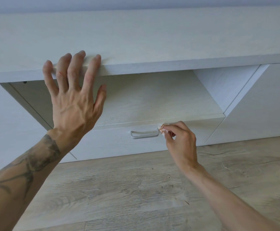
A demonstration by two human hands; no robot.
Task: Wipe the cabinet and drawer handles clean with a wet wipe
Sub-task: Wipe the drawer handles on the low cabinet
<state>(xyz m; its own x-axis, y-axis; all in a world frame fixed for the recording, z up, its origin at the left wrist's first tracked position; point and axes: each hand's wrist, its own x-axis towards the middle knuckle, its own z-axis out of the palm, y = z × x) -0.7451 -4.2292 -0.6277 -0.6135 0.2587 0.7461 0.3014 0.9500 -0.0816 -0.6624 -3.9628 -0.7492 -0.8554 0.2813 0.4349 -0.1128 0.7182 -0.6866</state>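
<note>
Nearest are two bare arms reaching in from the bottom corners: the tattooed left forearm [27, 165] and the right forearm [227, 194]. One left hand [72, 99] lies wide, its fingers straight and spread over the front edge of the cabinet top [169, 39], with the thumb hanging below that edge. One right hand [181, 140] is narrow, its fingertips drawn together and pinching one small white wet wipe [163, 129]. The wipe is bunched and mostly hidden by those fingertips.

The wipe touches the right end of one drawer handle [144, 134], a slim silver loop. The handle sits near the upper edge of the single drawer front [115, 145], about midway along it. Left of the wipe, the rest of the handle shows uncovered.

Above the drawer is one open niche [152, 97] with slanted side walls. A right panel [261, 105] and a left panel [10, 122], both plain white, flank it. The left forearm crosses the drawer front's left corner. Grey wood-look floor [135, 189] runs along the cabinet's lower edge and spreads beneath both arms.
</note>
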